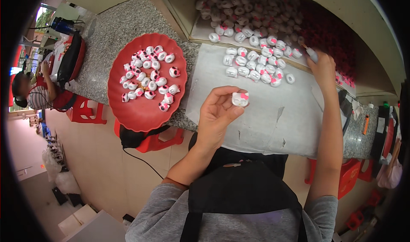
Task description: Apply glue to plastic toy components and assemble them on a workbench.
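My left hand (215, 116) is closed in a pinch over the near part of the paper-covered worktop. Between its thumb and fingers sits a white cat-head bead (240, 99) with a pink bow. Further right and farther off, my right hand (323, 69) grips a small white bottle with a narrow tip (312, 54), which points toward the shelf opening. Loose white beads (255, 67) with pink bows lie on the white paper (260, 118), to the left of that hand. A red scalloped plate (147, 118) on the left carries several similar beads with black and pink parts.
Under the shelf (179, 15), a big heap of white beads (252, 7) adjoins a dark red pile (326, 37). Red stools (160, 141) stand below the speckled counter (132, 17). At far left, another person (40, 90) sits near a dark red-lined container (72, 58).
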The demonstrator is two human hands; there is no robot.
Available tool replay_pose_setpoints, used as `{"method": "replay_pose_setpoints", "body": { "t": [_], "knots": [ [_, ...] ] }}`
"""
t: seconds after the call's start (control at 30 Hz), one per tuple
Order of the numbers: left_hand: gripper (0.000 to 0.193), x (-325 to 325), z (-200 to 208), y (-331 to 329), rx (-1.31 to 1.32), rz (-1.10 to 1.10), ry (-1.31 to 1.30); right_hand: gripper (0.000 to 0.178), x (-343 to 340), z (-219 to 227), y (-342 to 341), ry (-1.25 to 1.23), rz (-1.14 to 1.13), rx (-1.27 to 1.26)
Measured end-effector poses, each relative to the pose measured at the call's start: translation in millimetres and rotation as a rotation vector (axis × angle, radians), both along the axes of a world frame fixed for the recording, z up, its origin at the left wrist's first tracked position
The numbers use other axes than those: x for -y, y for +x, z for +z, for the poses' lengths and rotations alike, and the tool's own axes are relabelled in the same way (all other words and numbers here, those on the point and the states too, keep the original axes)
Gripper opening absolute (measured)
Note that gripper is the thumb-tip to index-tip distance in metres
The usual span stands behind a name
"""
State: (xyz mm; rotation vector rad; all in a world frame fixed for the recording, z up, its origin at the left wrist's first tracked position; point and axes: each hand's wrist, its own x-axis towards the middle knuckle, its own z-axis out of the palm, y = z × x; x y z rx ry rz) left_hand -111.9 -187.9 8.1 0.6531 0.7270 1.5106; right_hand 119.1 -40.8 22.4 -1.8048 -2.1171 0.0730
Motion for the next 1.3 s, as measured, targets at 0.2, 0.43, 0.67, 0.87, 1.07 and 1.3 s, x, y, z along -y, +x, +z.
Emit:
{"method": "replay_pose_setpoints", "body": {
  "t": [0.2,0.43,0.67,0.87,1.07,1.3],
  "knots": [
    [0.034,1,-1,4,-0.025,-0.034,0.005,0.006,52,18,-15,-0.16,0.048,-0.668],
    [0.033,2,1,16,-0.011,-0.103,0.007,0.007,117,14,-59,-0.482,0.193,-1.193],
    [0.033,9,6,18,-0.072,-0.099,0.001,0.009,134,12,-57,-0.415,0.073,-1.391],
    [0.033,10,2,18,-0.069,-0.076,0.01,0.011,140,15,-64,-0.465,0.154,-1.484],
    [0.033,8,3,18,-0.047,-0.09,-0.006,0.012,141,20,-72,-0.495,0.152,-1.489],
    [0.034,8,0,17,-0.061,-0.105,0.0,0.012,139,17,-77,-0.497,0.164,-1.523]
  ]
}}
